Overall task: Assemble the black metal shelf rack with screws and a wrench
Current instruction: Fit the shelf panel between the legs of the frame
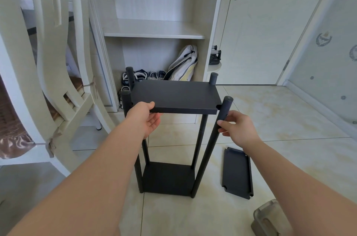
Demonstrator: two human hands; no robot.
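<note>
The black metal rack stands upright on the tiled floor, with a bottom shelf (167, 178) fixed between its black round posts. A top shelf panel (176, 95) sits level between the post tops. My left hand (147, 116) grips that panel's front left edge, thumb on top and fingers beneath. My right hand (236, 129) pinches the front right post (211, 144) just under the panel's corner notch. A third black shelf panel (237, 173) lies flat on the floor to the right of the rack. No screws or wrench are visible.
A white chair (58, 73) with a cushion stands close on the left. Behind the rack is an open wardrobe (154, 32) holding shoes and a bag. A closed door (260, 23) is on the right. A grey translucent object (270, 218) lies at bottom right.
</note>
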